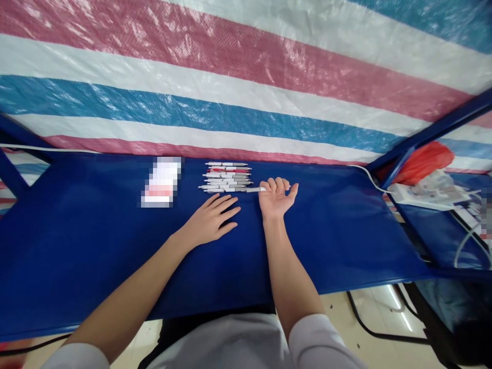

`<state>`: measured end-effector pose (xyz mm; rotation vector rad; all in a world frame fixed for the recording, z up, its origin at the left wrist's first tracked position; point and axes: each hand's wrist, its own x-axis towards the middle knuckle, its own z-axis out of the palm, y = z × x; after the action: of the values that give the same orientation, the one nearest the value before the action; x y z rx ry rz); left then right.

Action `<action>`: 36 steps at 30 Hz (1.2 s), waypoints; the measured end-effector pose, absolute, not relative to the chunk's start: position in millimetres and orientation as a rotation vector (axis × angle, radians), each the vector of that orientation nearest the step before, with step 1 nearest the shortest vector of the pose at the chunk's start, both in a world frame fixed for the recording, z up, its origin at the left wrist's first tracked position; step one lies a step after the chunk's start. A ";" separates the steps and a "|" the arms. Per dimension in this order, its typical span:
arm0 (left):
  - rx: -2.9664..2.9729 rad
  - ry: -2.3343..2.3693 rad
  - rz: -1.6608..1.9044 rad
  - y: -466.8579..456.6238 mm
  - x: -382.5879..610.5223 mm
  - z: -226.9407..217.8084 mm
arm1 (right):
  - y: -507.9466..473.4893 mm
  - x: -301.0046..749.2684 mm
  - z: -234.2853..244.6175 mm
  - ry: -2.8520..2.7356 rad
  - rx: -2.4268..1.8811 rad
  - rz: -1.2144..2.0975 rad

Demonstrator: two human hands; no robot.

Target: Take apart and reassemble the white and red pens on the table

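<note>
Several slim pens [226,177], mostly white and grey with one showing red, lie side by side in a stack of rows on the blue tabletop. My left hand [209,220] is palm down just in front of them, fingers spread and holding nothing. To the right of the row, my right hand [277,199] is turned palm up, its fingers curled and its thumb sticking out. A white-and-grey pen [253,189] juts leftward from the little-finger side of that hand, its other end hidden by the fingers. The pen reaches close to the nearest row.
Left of the pens lies a blurred-out white rectangular item [161,182]. Behind the blue table [326,230] hangs a striped plastic sheet [230,82]. A red plastic bag [426,161], a white tray-like item [418,197] and cables are at the right, beyond a blue metal frame.
</note>
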<state>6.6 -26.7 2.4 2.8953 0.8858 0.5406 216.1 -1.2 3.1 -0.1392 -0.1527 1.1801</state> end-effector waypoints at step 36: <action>2.966 1.070 0.752 -7.5 25.5 55.9 | -57.9 219.4 17.8 -1.801 -1.249 -0.038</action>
<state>25.5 -7.5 55.9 2.9664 1.0698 0.7517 219.4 -57.9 17.8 -1.2491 -1.8006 -0.0383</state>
